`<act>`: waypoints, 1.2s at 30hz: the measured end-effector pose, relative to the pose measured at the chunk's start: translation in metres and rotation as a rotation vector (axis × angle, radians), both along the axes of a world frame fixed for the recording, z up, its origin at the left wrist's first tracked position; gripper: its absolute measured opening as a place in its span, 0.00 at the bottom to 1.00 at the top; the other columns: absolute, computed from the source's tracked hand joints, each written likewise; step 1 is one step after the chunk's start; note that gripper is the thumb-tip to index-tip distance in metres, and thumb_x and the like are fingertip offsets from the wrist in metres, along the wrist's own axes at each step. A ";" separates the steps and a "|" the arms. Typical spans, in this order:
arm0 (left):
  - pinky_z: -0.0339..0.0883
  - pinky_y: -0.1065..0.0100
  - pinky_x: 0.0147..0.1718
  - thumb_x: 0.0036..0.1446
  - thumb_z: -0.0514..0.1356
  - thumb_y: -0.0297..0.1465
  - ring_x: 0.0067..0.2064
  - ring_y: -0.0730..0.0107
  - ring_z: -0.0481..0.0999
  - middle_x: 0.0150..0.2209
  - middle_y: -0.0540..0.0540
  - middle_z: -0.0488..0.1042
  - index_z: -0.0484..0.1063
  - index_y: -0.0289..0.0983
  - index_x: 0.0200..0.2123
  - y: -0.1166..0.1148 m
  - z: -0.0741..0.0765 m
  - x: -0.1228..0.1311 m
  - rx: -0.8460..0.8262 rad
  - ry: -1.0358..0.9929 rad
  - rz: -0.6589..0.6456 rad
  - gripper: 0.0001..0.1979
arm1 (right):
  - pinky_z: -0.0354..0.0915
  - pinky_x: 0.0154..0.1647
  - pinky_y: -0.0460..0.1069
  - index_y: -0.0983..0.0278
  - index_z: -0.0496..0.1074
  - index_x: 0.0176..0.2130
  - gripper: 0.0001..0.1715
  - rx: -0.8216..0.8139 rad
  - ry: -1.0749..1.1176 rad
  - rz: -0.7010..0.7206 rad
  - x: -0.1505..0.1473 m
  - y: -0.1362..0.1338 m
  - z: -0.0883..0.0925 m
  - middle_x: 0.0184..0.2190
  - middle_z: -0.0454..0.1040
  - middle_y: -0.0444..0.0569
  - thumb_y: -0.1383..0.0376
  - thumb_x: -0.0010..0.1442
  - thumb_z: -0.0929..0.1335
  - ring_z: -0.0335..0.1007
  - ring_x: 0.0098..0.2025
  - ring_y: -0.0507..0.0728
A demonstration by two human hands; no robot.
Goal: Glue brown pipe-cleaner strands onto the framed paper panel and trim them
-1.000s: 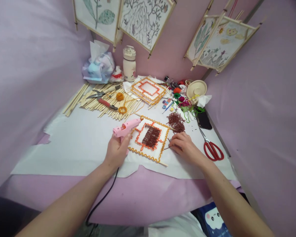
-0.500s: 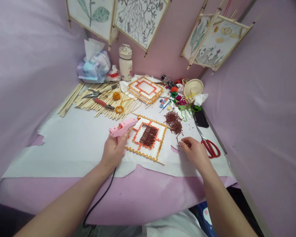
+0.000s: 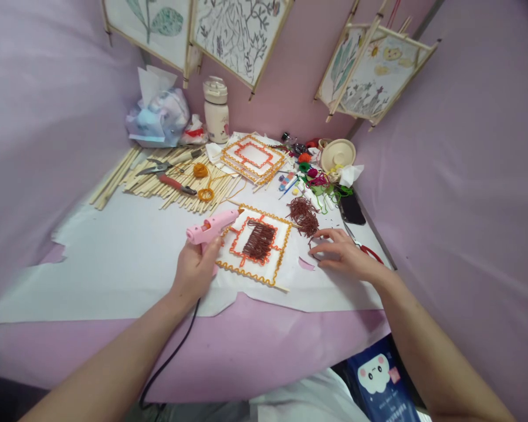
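My left hand (image 3: 196,264) is wrapped round a pink hot glue gun (image 3: 211,227), whose nozzle points up and right over the edge of a white panel (image 3: 278,266). Wavy yellow yarn borders that panel on thin sticks. Inside it, an orange yarn frame surrounds rows of dark brown yarn (image 3: 259,240). To the right, my right hand (image 3: 341,255) hovers low over the table with fingers spread, beside a short piece of brown yarn (image 3: 310,246). Just beyond its fingertips lies a pile of cut brown yarn (image 3: 303,215). Red-handled scissors (image 3: 369,252) are partly hidden behind this hand.
Wooden sticks (image 3: 158,190) with pruning shears (image 3: 169,179) and orange yarn (image 3: 200,170) lie at the left. A second yarn-edged panel (image 3: 233,170), a bottle (image 3: 216,111) and coloured yarn stand behind. A phone (image 3: 352,208) lies right. A black cord (image 3: 180,346) hangs over the front edge.
My right hand has gone from pinching a strand of brown yarn to spreading its fingers, and now covers part of the scissors. The left hand still grips the glue gun; the view has shifted slightly.
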State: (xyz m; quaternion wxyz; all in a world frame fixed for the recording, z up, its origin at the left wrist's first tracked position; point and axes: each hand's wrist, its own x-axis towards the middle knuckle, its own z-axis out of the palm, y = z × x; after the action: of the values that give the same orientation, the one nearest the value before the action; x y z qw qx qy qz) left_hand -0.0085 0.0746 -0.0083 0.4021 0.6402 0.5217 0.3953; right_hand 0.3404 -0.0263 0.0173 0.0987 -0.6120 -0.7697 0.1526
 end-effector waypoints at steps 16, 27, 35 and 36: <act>0.55 0.69 0.20 0.59 0.54 0.40 0.19 0.72 0.60 0.16 0.55 0.59 0.63 0.39 0.25 0.001 -0.002 0.000 0.004 0.000 0.015 0.14 | 0.65 0.51 0.58 0.54 0.80 0.40 0.08 0.218 0.172 -0.029 0.019 -0.002 -0.029 0.43 0.75 0.49 0.58 0.62 0.71 0.67 0.47 0.60; 0.53 0.69 0.18 0.59 0.55 0.41 0.18 0.72 0.59 0.16 0.56 0.58 0.63 0.39 0.27 -0.001 -0.001 0.002 -0.016 -0.011 -0.006 0.14 | 0.64 0.46 0.58 0.57 0.78 0.36 0.06 0.353 0.179 -0.075 0.017 -0.006 -0.037 0.37 0.76 0.49 0.61 0.64 0.69 0.67 0.42 0.59; 0.55 0.69 0.20 0.59 0.54 0.40 0.20 0.72 0.61 0.17 0.54 0.60 0.64 0.39 0.26 0.000 -0.001 0.000 0.017 0.009 0.005 0.13 | 0.62 0.47 0.58 0.60 0.71 0.36 0.08 0.331 0.110 -0.121 0.001 -0.007 -0.034 0.39 0.72 0.51 0.64 0.67 0.64 0.64 0.44 0.60; 0.54 0.69 0.20 0.59 0.54 0.40 0.20 0.72 0.61 0.17 0.55 0.60 0.65 0.38 0.27 0.000 -0.001 0.000 0.007 0.006 0.007 0.13 | 0.62 0.47 0.58 0.60 0.70 0.36 0.08 0.347 0.124 -0.133 -0.004 -0.006 -0.030 0.39 0.72 0.50 0.65 0.67 0.63 0.64 0.44 0.60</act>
State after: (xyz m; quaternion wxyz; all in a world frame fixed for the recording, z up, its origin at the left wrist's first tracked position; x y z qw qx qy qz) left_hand -0.0082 0.0747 -0.0091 0.3967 0.6409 0.5237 0.3970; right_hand 0.3364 -0.0320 -0.0131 0.2600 -0.6246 -0.7348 0.0480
